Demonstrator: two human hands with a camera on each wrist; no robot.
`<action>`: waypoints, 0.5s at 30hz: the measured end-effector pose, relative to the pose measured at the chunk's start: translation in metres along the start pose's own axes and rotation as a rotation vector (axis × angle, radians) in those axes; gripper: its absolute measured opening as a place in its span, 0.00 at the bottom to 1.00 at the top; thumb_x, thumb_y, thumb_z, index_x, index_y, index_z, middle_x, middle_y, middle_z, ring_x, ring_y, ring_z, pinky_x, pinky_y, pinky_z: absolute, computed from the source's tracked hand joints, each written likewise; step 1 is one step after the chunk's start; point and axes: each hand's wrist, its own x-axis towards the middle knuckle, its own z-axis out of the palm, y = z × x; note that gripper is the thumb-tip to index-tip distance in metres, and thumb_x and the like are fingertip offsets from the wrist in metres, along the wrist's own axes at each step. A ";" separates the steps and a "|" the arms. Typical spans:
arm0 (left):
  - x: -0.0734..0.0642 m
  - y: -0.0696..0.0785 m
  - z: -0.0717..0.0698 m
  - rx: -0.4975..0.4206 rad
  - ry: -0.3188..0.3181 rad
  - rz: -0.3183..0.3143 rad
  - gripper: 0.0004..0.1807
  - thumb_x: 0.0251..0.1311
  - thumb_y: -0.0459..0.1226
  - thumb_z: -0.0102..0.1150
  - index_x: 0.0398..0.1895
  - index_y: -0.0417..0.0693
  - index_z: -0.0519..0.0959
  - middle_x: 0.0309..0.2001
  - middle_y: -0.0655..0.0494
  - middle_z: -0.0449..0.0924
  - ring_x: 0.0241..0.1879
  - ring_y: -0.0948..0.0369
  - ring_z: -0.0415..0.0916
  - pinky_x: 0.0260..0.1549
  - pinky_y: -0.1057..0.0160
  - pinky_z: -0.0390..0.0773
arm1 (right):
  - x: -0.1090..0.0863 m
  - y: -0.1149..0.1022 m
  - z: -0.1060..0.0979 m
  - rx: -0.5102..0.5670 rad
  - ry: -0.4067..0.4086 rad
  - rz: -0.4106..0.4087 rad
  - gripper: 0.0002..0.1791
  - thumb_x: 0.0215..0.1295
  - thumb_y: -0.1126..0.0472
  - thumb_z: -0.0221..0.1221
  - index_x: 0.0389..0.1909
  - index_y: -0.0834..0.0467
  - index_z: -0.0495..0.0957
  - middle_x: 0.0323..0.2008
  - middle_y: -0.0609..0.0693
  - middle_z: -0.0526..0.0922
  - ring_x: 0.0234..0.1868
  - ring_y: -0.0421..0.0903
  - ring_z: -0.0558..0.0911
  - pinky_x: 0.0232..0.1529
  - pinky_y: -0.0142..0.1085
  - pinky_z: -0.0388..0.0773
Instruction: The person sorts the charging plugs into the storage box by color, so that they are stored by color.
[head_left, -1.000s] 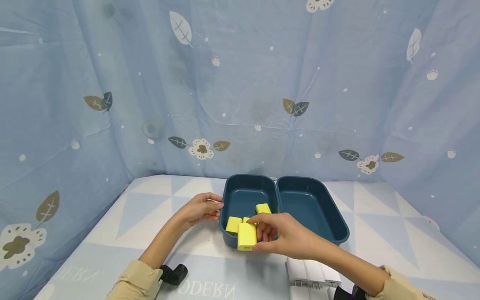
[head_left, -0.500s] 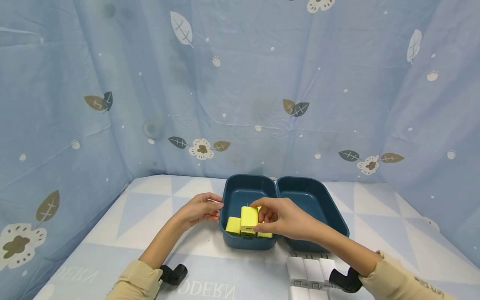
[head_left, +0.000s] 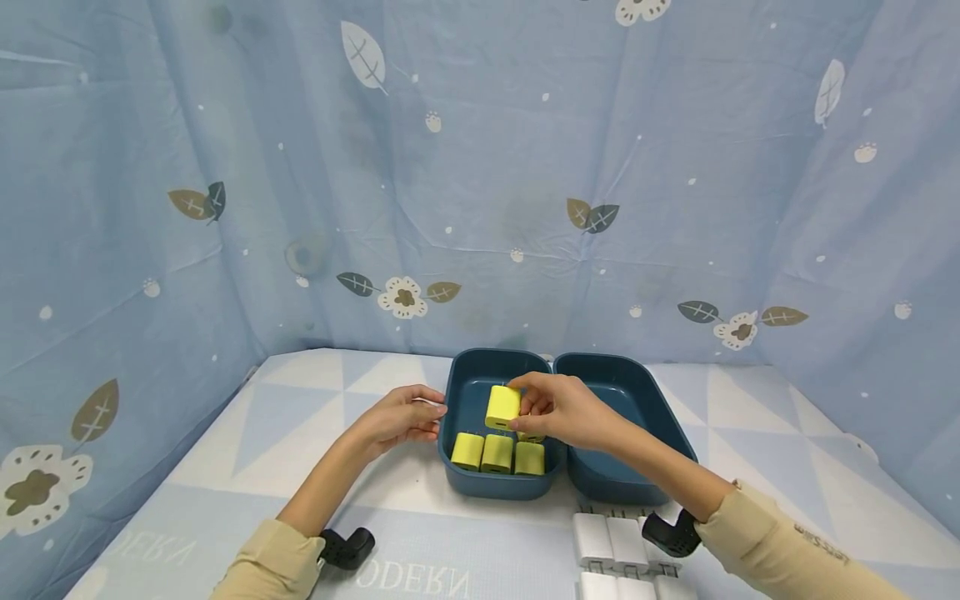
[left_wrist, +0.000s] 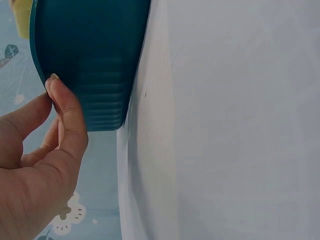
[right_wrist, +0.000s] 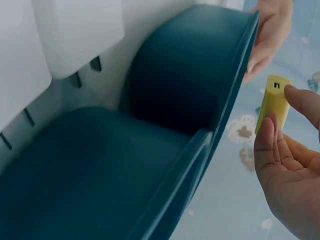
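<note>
My right hand [head_left: 564, 408] pinches a yellow charger plug [head_left: 502, 407] between thumb and fingers, above the left dark blue bin [head_left: 491, 487]. Its port end faces me; in the right wrist view the charger plug [right_wrist: 274, 102] shows its small slot. Inside the bin, three yellow charger plugs [head_left: 497, 454] stand in a row along the front wall. Another yellow charger plug [head_left: 532, 436] sits behind the row, partly covered by the right hand. At the bin's left side, my left hand [head_left: 405, 421] holds the rim, thumb and fingertip meeting at the edge in the left wrist view.
A second dark blue bin [head_left: 611, 392] stands against the right side of the first, partly behind the right forearm. Several white charger plugs [head_left: 592, 540] lie in rows on the table at front right. A patterned curtain [head_left: 480, 167] hangs behind the table.
The right hand has carried its yellow charger plug up and away from the front wall, over the bin's inside. The front row now shows. The left hand has stayed in place.
</note>
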 end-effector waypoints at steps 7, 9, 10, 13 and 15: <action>0.000 0.000 0.001 -0.005 0.002 -0.005 0.18 0.63 0.31 0.54 0.53 0.30 0.66 0.28 0.49 0.77 0.26 0.60 0.77 0.32 0.64 0.81 | 0.006 0.016 -0.001 -0.001 0.012 0.065 0.29 0.57 0.56 0.65 0.57 0.61 0.70 0.31 0.45 0.79 0.31 0.41 0.78 0.29 0.35 0.78; 0.000 0.000 0.001 -0.006 0.007 -0.006 0.18 0.63 0.31 0.54 0.53 0.30 0.67 0.28 0.49 0.77 0.26 0.60 0.77 0.32 0.64 0.81 | 0.008 0.019 0.000 -0.003 0.009 0.073 0.29 0.57 0.56 0.65 0.57 0.62 0.70 0.31 0.44 0.79 0.30 0.41 0.78 0.28 0.35 0.78; 0.000 0.001 0.001 -0.006 0.011 -0.008 0.18 0.63 0.31 0.54 0.53 0.31 0.67 0.28 0.49 0.77 0.26 0.60 0.77 0.32 0.63 0.81 | 0.009 0.021 0.000 -0.009 0.006 0.073 0.29 0.57 0.56 0.65 0.57 0.62 0.70 0.30 0.44 0.79 0.30 0.41 0.78 0.28 0.35 0.78; 0.000 0.001 0.000 -0.009 0.014 -0.013 0.18 0.62 0.31 0.54 0.53 0.31 0.67 0.29 0.48 0.77 0.27 0.59 0.77 0.32 0.64 0.81 | 0.013 0.024 0.001 -0.025 -0.003 0.075 0.28 0.57 0.56 0.65 0.57 0.62 0.71 0.30 0.44 0.78 0.30 0.41 0.78 0.29 0.35 0.78; 0.000 0.001 -0.001 -0.008 0.016 -0.011 0.18 0.62 0.31 0.54 0.53 0.31 0.67 0.29 0.48 0.77 0.27 0.59 0.77 0.32 0.63 0.81 | 0.015 0.026 0.002 -0.035 -0.006 0.078 0.28 0.57 0.56 0.65 0.57 0.61 0.71 0.30 0.44 0.78 0.30 0.40 0.78 0.29 0.35 0.78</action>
